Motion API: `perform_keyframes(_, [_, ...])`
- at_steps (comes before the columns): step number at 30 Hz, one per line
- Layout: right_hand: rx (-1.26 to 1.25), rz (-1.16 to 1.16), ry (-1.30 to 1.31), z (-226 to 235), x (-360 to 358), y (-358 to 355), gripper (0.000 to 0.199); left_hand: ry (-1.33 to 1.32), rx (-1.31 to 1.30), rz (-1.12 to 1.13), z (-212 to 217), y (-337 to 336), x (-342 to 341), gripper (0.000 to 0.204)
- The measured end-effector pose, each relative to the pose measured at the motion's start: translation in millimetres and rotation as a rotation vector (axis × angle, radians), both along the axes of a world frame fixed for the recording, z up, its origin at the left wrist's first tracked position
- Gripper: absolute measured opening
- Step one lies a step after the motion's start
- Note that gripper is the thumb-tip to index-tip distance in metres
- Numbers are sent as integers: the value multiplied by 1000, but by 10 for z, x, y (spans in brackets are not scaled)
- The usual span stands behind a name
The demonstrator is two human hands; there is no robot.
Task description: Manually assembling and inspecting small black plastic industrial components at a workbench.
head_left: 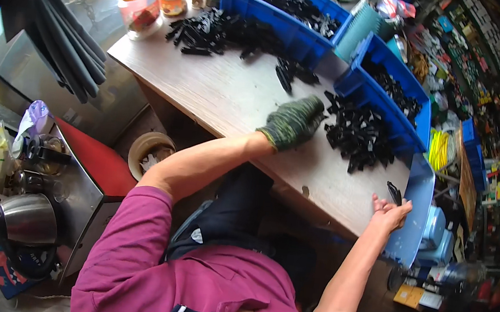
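Observation:
My left hand (294, 124), in a dark green patterned work glove, rests over the pale tabletop with its fingers curled together. What it holds, if anything, is hidden. Just right of it lies a heap of small black plastic parts (360, 136). My bare right hand (390, 213) is by the table's right end, pinching a slim black plastic piece (394, 193) that points up and away. Beyond my left hand, a few loose black parts (286, 75) lie apart from a larger black pile (216, 31) at the far left.
Two blue bins, one at the back (269, 10) and one at the right (391, 89), hold more black parts. A light blue tub (416, 209) sits off the right end. Lidded jars (140, 9) stand far left. A metal kettle (30, 218) is at lower left.

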State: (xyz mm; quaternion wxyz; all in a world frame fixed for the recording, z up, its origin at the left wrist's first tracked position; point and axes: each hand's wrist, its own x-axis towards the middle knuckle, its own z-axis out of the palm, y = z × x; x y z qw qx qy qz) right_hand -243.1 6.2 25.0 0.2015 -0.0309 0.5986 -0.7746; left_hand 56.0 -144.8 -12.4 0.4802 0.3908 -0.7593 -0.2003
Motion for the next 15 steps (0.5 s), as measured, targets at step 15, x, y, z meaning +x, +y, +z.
perform_keyframes(15, [-11,824,278,-247,1264,-213,22,648,1045,-619,157,733,-262,20])
